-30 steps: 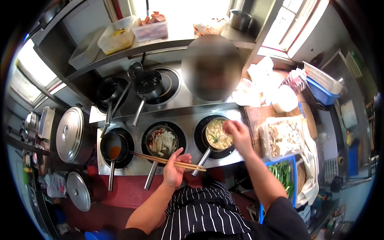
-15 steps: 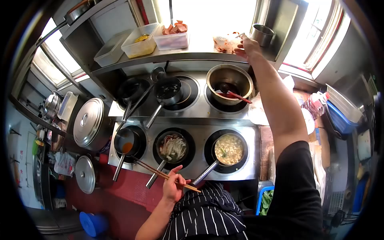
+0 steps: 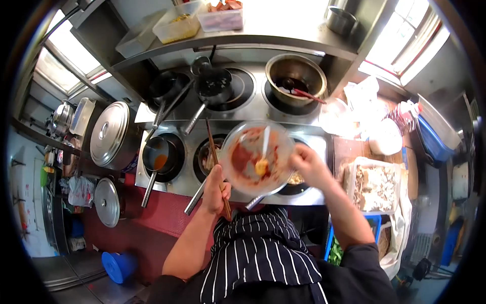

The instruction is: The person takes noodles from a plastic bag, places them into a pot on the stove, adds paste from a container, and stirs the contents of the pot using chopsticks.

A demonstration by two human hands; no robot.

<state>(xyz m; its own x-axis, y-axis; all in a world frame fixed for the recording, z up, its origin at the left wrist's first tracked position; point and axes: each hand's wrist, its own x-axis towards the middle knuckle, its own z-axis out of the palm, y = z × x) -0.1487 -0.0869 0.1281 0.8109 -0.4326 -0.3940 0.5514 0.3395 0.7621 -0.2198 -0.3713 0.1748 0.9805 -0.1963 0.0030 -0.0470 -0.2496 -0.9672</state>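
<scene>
Chopsticks (image 3: 210, 139) are gripped in the left hand (image 3: 214, 191); beside them, over the stove (image 3: 177, 189), a red-smeared bowl (image 3: 242, 171) with a white spoon (image 3: 266, 142) is held at its rim by the right hand (image 3: 310, 163). No writing can be read.

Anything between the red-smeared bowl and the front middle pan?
Yes: the chopsticks, held in the left hand, cross in front of the pan, alongside the bowl. Nothing else visible there; can't tell how high they sit above the pan.
</scene>
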